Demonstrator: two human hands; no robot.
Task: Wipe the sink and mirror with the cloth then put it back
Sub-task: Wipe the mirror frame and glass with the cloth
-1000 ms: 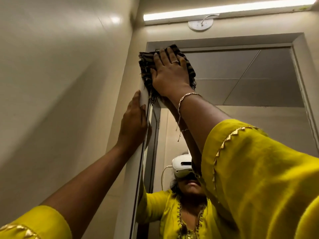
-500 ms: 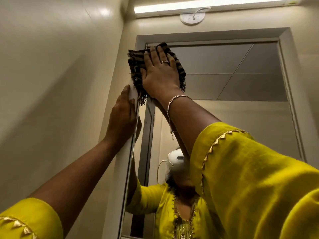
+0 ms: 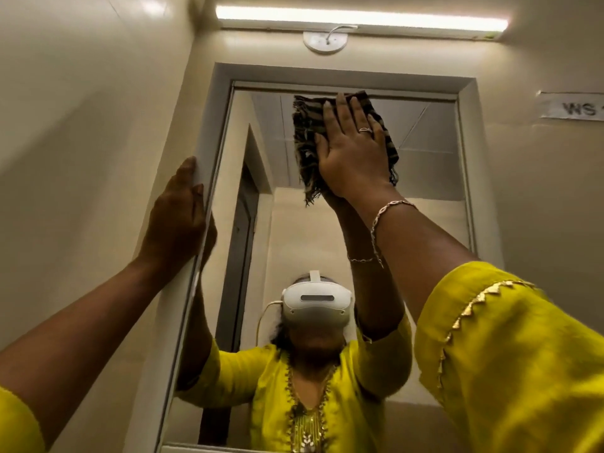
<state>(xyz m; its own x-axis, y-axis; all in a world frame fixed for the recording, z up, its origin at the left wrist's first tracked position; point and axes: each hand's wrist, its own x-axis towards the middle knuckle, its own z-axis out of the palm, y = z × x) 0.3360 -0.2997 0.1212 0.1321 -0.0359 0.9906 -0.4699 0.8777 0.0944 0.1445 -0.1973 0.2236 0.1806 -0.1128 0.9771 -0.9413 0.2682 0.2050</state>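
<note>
A tall mirror [image 3: 428, 178] in a pale frame hangs on the wall in front of me. My right hand [image 3: 351, 152] presses a dark striped cloth [image 3: 304, 142] flat against the upper middle of the glass, fingers straight and spread. My left hand [image 3: 178, 220] rests on the mirror's left frame edge, fingers extended along it. The sink is out of view.
A tube light [image 3: 359, 19] and a round white fitting [image 3: 325, 40] sit above the mirror. A side wall [image 3: 81, 125] stands close on the left. A white label [image 3: 572, 107] is stuck on the wall at right. The glass reflects a person in yellow.
My right hand has slid the cloth from the mirror's top left corner rightward to the upper middle of the glass. My left hand stays on the left frame.
</note>
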